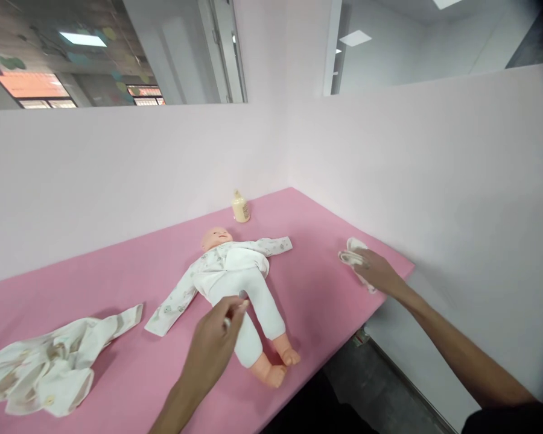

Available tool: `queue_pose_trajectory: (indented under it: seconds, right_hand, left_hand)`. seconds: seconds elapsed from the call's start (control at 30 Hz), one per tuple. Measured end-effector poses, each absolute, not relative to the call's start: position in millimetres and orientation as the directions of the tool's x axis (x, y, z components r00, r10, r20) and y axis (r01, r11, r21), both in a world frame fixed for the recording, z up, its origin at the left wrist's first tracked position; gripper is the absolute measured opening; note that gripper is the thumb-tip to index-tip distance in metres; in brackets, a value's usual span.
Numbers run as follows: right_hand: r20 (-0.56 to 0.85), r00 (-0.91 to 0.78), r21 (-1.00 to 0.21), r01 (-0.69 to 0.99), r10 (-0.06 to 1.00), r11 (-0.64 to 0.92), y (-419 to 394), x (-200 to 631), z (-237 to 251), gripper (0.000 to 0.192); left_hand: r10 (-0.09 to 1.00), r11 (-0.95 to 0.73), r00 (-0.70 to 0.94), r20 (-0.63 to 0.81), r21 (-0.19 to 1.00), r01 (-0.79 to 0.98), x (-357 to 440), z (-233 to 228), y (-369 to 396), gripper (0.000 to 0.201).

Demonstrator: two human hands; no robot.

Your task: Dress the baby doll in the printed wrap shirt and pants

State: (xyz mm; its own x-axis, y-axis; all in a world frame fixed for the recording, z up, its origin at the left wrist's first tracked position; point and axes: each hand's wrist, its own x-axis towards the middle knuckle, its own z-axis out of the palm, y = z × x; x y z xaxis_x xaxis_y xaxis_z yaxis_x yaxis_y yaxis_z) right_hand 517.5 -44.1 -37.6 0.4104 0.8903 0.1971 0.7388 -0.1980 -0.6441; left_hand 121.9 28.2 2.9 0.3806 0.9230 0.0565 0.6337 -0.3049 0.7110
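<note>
Doll (235,283) lies face-up mid-tabletop (131,265): light, limp clothing, rigid limbs; best held at the torso. Left hand (215,343) pinches near its hip, possibly fabric. Right hand (375,271) closed on small cloth (353,253) at right edge.

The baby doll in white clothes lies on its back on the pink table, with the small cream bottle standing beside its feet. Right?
Not quite. In the head view the small cream bottle stands beyond the head of the baby doll, near the wall, not by its feet. The doll does lie on its back on the pink table.

Left hand (215,343) is hovering near centre, fingers pinching together; right hand (374,270) is reaching far right, arm extended, palm pressing down.
</note>
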Motion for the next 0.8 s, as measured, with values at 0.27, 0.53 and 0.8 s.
queue_pose_trajectory:
  seconds: [0.27, 0.53, 0.8]
  right_hand:
    - [0.042, -0.021, -0.999, -0.024, 0.999, 0.041, -20, 409, 52, 0.038]
    - [0.104, -0.103, -0.982, -0.166, 0.989, 0.086, -8, 370, 37, 0.023]
    - [0.215, -0.091, -0.965, 0.137, 0.972, 0.226, -11, 355, 44, 0.021]
  left_hand:
    - [0.727, -0.519, 0.639, 0.253, 0.810, 0.271, 212, 24, 11, 0.093]
    - [0.791, -0.351, 0.580, 0.192, 0.920, 0.173, 174, 40, 16, 0.073]
    - [0.805, -0.341, 0.562, 0.189, 0.923, 0.178, 168, 44, 8, 0.040]
